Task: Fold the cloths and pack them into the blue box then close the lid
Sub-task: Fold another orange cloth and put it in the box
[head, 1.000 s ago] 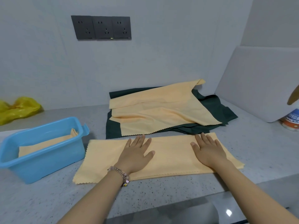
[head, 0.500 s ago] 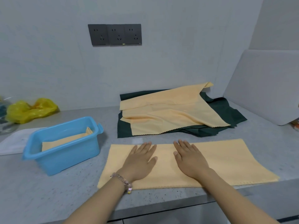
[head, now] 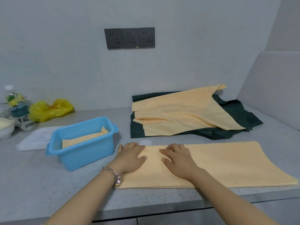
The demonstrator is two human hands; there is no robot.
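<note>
A long folded yellow cloth (head: 227, 164) lies along the counter's front edge. My left hand (head: 131, 157) sits on its left end, fingers curled down over the far left corner. Just right of it, my right hand (head: 177, 159) rests on the cloth with bent fingers and grips nothing. The open blue box (head: 84, 154) stands to the left and holds a folded yellow cloth (head: 84, 138). Its pale lid (head: 32, 141) lies flat behind the box. Behind my hands, a loose yellow cloth (head: 183, 117) is spread over a dark green cloth (head: 243, 114).
At the far left stand a yellow plastic bag (head: 50, 109), a clear bottle (head: 14, 103) and a white bowl (head: 5, 128). A grey board (head: 272, 88) leans against the right wall. Dark sockets (head: 129, 38) are on the back wall.
Both hands slid left along the folded cloth, and their flat fingers have curled at its left end. The view swung left, bringing the lid, bottle and bowl into sight.
</note>
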